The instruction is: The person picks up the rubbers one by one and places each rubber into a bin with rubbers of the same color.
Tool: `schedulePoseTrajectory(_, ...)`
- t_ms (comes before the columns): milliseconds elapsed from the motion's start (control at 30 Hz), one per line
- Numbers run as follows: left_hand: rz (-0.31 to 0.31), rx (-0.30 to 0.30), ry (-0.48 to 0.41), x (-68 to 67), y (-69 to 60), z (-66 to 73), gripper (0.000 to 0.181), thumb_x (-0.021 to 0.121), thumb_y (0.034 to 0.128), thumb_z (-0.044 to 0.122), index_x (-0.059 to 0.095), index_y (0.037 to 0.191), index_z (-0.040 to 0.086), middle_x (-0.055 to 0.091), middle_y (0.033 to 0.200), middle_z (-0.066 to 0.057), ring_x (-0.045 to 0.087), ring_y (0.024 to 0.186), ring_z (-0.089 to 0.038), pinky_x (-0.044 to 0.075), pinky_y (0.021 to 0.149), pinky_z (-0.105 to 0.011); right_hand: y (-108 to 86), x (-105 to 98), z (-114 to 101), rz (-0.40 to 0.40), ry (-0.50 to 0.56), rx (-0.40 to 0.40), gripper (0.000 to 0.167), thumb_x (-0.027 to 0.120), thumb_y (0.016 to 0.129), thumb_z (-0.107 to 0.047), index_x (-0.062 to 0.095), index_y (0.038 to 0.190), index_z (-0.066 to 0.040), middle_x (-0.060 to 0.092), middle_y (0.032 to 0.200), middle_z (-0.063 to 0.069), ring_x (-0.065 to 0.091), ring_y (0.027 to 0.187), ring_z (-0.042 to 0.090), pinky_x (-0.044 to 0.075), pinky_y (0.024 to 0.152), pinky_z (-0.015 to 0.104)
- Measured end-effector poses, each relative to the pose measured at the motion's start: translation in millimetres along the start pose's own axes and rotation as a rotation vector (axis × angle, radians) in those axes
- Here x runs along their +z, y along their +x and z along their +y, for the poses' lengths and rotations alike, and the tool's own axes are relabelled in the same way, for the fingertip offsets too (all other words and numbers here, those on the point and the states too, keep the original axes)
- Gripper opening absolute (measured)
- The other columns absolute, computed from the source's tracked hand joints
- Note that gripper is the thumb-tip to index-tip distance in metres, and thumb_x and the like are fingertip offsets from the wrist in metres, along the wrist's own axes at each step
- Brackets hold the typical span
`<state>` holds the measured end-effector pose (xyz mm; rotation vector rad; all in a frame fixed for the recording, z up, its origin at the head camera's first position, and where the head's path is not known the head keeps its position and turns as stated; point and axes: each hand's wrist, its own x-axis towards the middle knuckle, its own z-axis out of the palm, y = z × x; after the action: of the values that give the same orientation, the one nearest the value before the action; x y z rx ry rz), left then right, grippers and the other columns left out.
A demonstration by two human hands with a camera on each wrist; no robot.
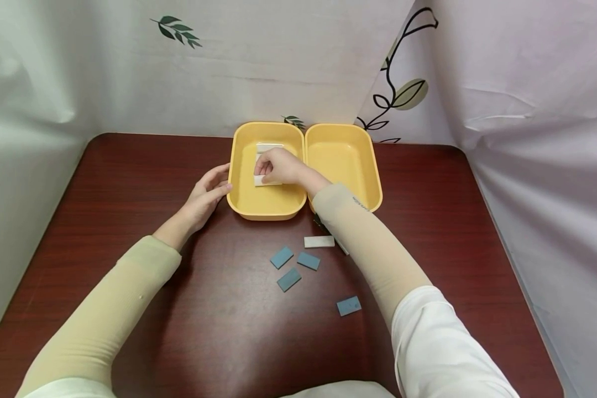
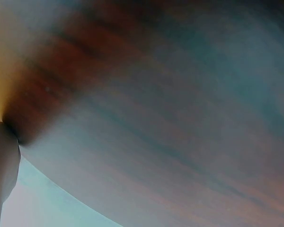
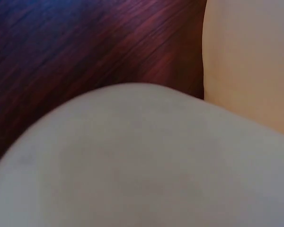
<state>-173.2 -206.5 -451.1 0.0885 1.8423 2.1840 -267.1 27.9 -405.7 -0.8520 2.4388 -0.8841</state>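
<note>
My right hand reaches into the left yellow tray. Its fingers are curled and pinch a white rectangular tile low over the tray's bottom. Another white tile lies just beyond the fingers, and the hand hides part of what is between. Against the outer left wall of that tray rests my left hand, its fingers and thumb touching the side and rim. In the left wrist view only a blurred part of the hand shows beside the yellow wall. A sleeve fills most of the right wrist view.
A second yellow tray stands against the first one's right side. On the dark red table lie a white tile and several blue-grey tiles. The right forearm partly covers a dark item near it. Patterned cloth hangs behind.
</note>
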Motion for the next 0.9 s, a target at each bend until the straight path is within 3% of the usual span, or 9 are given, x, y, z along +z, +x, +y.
schedulePoseTrajectory(900,0.004,-0.001,0.018,0.2,0.2,0.1,0.059,0.052,0.1078,0.004,0.034,0.164,0.005,0.052,0.142,0.003,0.052,0.128,-0.011,0.046,0.105,-0.015,-0.4,0.6,-2.9,0.019,-0.076,0.039,0.015,0.07,0.097,0.0,0.077,0.11,-0.001,0.075,0.106,0.012,0.066,0.099,0.019,0.053,0.092,0.027)
